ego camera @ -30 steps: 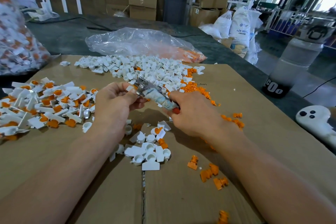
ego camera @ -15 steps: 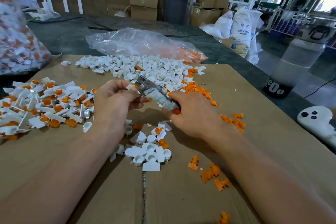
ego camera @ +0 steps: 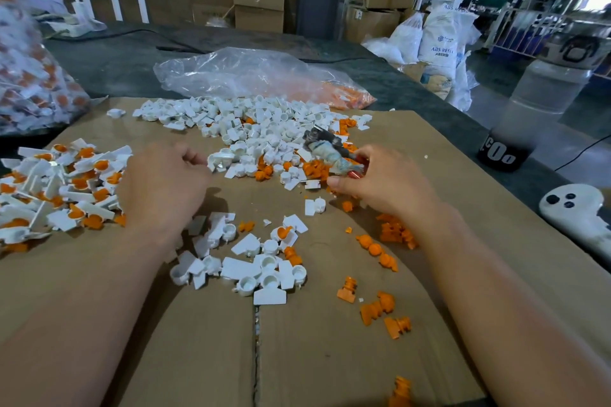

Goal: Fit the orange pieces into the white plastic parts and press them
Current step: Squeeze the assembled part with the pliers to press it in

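Note:
My left hand is at the near edge of the loose white plastic parts, fingers curled, fingertips pinching one white part. My right hand grips tape-wrapped pliers with red handles, jaws pointing up and left over the heap. Its fingertips hang just above scattered orange pieces. More orange pieces lie by my right wrist. A heap of white parts with orange pieces fitted sits to the left. A small cluster of empty white parts lies between my forearms.
Everything lies on a cardboard sheet over a dark table. A clear plastic bag holding orange pieces lies behind the heap, and a bag of fitted parts is at far left. A bottle and a white controller stand at the right.
My hands have come apart. The left hand left the pliers' jaws and dropped to the white heap. The right hand carried the pliers right and down toward the orange pieces.

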